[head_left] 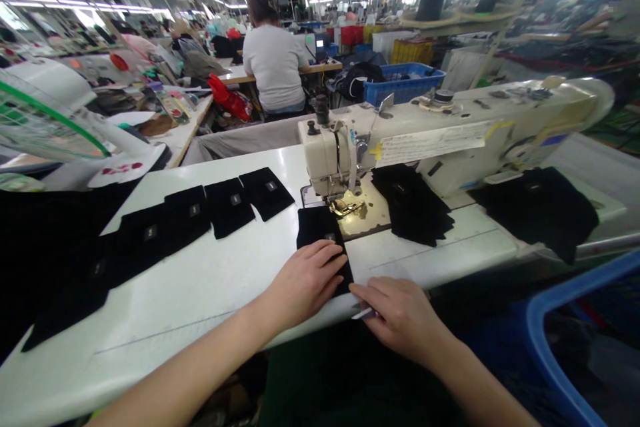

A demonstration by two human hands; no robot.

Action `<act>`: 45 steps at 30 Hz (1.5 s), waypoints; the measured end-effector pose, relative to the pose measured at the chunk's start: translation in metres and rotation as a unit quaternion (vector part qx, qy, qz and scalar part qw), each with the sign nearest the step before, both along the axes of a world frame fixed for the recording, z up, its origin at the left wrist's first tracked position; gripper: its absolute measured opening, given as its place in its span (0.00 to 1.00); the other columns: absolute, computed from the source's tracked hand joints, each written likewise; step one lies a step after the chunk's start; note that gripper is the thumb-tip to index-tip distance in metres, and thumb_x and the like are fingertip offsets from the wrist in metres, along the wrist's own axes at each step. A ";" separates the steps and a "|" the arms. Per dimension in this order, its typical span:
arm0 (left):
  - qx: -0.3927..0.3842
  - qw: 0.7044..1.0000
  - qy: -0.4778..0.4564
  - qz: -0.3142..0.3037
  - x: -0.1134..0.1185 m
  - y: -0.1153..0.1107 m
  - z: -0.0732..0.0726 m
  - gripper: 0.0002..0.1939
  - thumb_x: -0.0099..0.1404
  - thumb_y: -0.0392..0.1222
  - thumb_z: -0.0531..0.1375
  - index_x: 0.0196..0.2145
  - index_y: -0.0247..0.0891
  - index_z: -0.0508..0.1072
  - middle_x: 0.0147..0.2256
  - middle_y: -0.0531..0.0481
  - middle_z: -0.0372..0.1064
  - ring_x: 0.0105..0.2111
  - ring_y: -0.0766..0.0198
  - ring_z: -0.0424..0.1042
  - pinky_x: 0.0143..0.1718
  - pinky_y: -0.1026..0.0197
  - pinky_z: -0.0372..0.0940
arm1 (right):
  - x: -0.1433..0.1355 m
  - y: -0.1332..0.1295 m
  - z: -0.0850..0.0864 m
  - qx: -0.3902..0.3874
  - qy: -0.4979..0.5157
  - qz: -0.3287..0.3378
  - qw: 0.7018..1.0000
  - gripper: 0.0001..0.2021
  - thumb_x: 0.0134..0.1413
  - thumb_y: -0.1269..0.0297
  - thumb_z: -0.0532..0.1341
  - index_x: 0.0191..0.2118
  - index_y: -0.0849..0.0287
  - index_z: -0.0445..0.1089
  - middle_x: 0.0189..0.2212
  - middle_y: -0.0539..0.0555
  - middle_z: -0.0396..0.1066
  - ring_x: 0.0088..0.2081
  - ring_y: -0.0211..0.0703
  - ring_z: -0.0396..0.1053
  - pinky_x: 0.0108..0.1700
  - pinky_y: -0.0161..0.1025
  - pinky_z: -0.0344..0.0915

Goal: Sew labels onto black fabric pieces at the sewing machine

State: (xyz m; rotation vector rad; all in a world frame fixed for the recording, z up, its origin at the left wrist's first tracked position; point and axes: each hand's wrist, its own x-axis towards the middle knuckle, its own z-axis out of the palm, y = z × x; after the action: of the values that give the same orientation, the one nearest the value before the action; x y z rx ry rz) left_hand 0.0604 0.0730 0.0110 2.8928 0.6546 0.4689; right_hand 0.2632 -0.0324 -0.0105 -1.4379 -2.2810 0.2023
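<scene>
A black fabric piece (316, 219) with a small label lies on the sewing table, its far end beside the presser foot (345, 209) of the sewing machine (330, 153). My left hand (311, 275) rests on top of this piece, fingers laid over it and partly covering the label. At the near right corner of the same fabric is my right hand (397, 310), index finger touching the edge. Its curled fingers hold a slim, pale, pointed tool (365, 313), mostly hidden in the palm, so I cannot make out its kind.
Labelled black pieces (230, 205) lie in a row along the left. Black fabric stacks (413, 203) sit right of the needle and farther right (537, 207). A blue basket (537, 327) stands at lower right, a fan (50, 113) at left. Ahead sits a person (275, 63).
</scene>
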 end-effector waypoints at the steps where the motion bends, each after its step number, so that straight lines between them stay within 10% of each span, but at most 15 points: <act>1: 0.000 1.000 0.005 0.000 0.000 0.002 0.000 0.15 0.71 0.39 0.57 0.54 0.37 0.73 0.53 0.41 0.71 0.56 0.49 0.69 0.55 0.44 0.71 | 0.000 0.002 0.000 -0.002 -0.001 -0.002 1.000 0.17 0.51 0.75 0.61 0.48 0.59 0.73 0.31 0.52 0.74 0.31 0.44 0.70 0.31 0.39 0.59; 45: 0.010 0.999 -0.040 -0.017 0.000 0.071 -0.002 0.15 0.73 0.39 0.52 0.45 0.33 0.78 0.46 0.38 0.73 0.48 0.53 0.73 0.51 0.50 0.73 | -0.006 0.100 0.020 -0.077 -0.059 -0.087 0.991 0.17 0.62 0.67 0.56 0.54 0.55 0.73 0.43 0.55 0.79 0.43 0.50 0.76 0.41 0.39 0.64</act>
State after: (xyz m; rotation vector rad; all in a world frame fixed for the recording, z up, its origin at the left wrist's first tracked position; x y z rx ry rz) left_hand 0.0607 0.1443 0.0086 2.8811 0.5919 0.5875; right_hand 0.2575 0.0675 0.0091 -1.7626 -2.2569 0.2510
